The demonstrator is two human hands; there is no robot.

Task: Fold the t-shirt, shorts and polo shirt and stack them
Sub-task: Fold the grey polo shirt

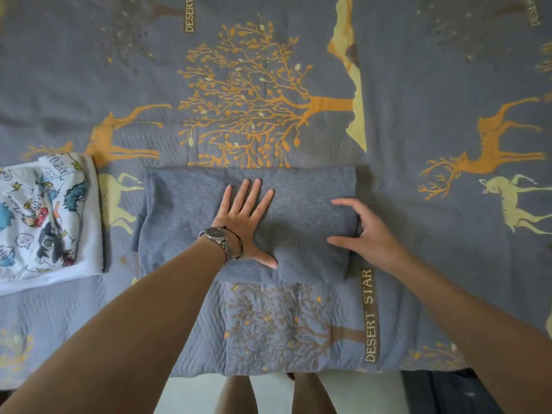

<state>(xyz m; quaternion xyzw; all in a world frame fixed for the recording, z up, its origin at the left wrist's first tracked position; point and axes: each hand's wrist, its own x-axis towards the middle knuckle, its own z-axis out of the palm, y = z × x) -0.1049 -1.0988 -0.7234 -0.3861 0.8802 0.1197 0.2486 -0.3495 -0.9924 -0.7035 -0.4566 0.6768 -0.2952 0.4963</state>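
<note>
A grey garment [185, 210] lies folded into a wide rectangle on the bed in front of me. My left hand [248, 219], with a wristwatch, presses flat on its middle, fingers spread. My right hand [367, 231] rests at the garment's right edge, fingers curled around the fold, thumb on top. A folded white garment with cartoon prints [44, 222] lies at the left edge of the view, apart from the grey one.
A grey-blue bedspread [298, 330] with orange trees, deer and "DESERT STAR" lettering covers the bed. Its near edge runs along the bottom, with pale floor and my legs [268, 395] below it. A dark item [448, 392] sits on the floor at lower right.
</note>
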